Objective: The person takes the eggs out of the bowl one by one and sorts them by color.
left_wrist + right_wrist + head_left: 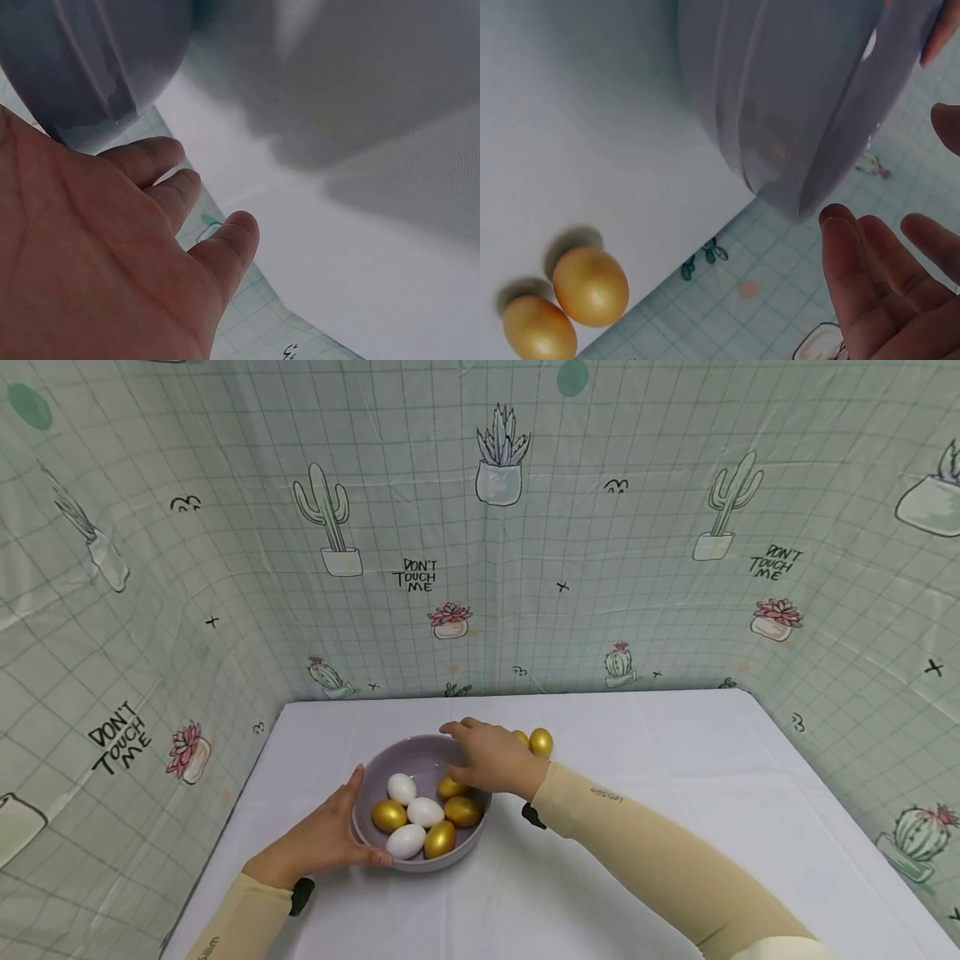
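A mauve bowl (420, 755) sits on the table, holding white eggs (426, 812) and several gold eggs (389, 816). My left hand (322, 839) rests against the bowl's left side, thumb along the near rim and fingers spread up the far side. In the left wrist view its other fingers (225, 251) lie loosely bent below the bowl's wall. Over the bowl's far right rim reaches my right hand (498, 758), with its fingers apart and nothing between them. Its thumb is just above a gold egg (451, 787) in the bowl, partly hidden by the hand.
Two more gold eggs lie on the white tabletop (645, 760) behind my right wrist; the right one (542, 742) shows fully, the other (521, 737) is partly covered. A patterned cloth (562, 543) hangs behind the table and along both sides.
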`<control>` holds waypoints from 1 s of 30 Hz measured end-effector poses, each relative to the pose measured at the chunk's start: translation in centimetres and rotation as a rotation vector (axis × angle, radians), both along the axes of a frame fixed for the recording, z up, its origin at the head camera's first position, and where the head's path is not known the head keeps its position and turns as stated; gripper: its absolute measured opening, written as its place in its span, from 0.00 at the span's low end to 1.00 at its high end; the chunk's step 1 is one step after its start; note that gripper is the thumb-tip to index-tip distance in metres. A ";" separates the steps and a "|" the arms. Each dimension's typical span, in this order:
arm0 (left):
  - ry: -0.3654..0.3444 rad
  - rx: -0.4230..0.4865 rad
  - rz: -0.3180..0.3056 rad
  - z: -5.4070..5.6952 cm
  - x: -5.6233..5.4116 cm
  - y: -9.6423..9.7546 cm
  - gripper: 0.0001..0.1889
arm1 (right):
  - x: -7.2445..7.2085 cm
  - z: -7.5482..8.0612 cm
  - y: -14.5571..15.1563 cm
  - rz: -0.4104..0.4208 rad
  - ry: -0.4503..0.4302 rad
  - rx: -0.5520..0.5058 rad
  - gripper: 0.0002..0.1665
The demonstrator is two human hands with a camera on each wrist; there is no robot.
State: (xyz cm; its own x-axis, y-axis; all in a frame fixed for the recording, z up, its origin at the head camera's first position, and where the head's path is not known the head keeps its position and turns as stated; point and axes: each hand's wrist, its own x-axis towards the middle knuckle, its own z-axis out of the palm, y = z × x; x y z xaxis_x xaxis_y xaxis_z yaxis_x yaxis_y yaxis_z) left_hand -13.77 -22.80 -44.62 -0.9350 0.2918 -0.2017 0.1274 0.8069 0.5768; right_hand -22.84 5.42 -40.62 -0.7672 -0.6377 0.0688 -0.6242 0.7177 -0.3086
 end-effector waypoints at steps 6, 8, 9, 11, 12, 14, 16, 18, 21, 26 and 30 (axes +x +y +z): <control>0.014 0.016 -0.010 -0.2 0.0 -0.1 0.74 | 0.4 -0.7 -0.9 0.008 -0.015 0.049 0.36; 0.021 0.018 -0.011 -0.2 0.0 -0.1 0.74 | 0.5 -1.0 -1.2 0.002 0.001 0.077 0.35; 0.022 0.018 -0.011 -0.2 0.0 -0.1 0.74 | 0.5 -1.1 -1.3 0.002 0.013 0.091 0.35; 0.024 0.018 -0.010 -0.2 0.0 -0.1 0.74 | 0.6 -1.4 -1.6 0.004 0.044 0.118 0.33; 0.024 0.016 -0.009 -0.2 0.0 -0.1 0.74 | 0.6 -1.6 -1.8 0.007 0.061 0.134 0.32; 0.022 0.014 -0.008 -0.1 0.1 -0.1 0.74 | 0.7 -1.9 -2.1 0.016 0.094 0.165 0.30; 0.022 0.013 -0.007 -0.1 0.1 -0.1 0.74 | 0.7 -2.2 -2.3 0.021 0.124 0.201 0.29; 0.021 0.012 -0.006 0.0 0.1 -0.1 0.74 | 0.8 -2.4 -2.6 0.025 0.144 0.224 0.28; 0.021 0.012 -0.007 0.0 0.1 -0.1 0.74 | 1.0 -2.7 -2.8 0.034 0.160 0.243 0.28; 0.018 0.016 -0.006 -0.1 0.0 -0.1 0.74 | 1.1 -3.1 -2.9 0.056 0.154 0.256 0.27; 0.016 0.014 -0.004 -0.1 0.0 -0.1 0.74 | 1.1 -3.4 -3.0 0.075 0.143 0.246 0.27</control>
